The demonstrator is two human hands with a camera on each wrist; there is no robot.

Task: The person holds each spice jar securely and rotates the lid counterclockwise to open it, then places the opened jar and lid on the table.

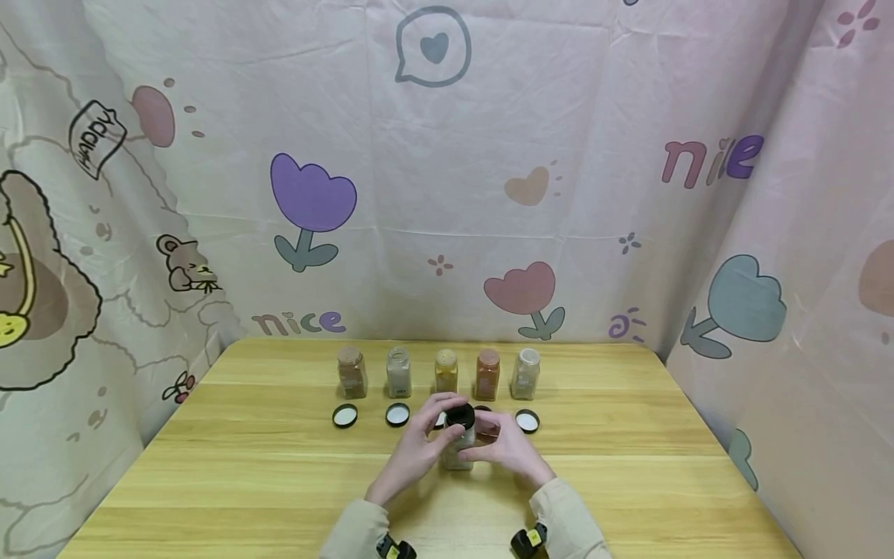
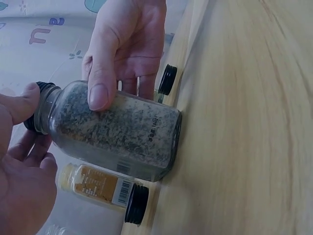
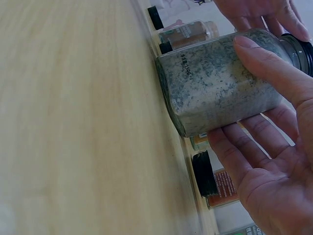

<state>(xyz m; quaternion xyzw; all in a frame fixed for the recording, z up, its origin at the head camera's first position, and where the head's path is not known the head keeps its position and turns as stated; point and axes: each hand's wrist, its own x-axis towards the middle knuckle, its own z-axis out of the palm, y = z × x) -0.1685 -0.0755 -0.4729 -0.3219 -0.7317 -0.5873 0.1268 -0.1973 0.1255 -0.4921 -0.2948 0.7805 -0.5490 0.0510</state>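
A clear glass seasoning jar point(image 1: 459, 458) with grey-white speckled contents point(image 2: 117, 129) stands upright between the two hands. Its black screw lid point(image 1: 461, 417) is on the neck. My left hand point(image 1: 424, 435) holds this lid, thumb on the near side and fingers on the far side, as the left wrist view shows. Around the jar body my right hand point(image 1: 508, 446) has its grip, the thumb point(image 3: 259, 58) across one face and the fingers behind. Whether the jar's base touches the table cannot be told.
Farther back on the wooden table point(image 1: 244, 458) several lidless jars stand in a row, including a brown one point(image 1: 352, 376) and a white one point(image 1: 525, 376). Before them lie black lids with white liners, such as the left one point(image 1: 345, 416). A printed curtain point(image 1: 433, 155) surrounds the table.
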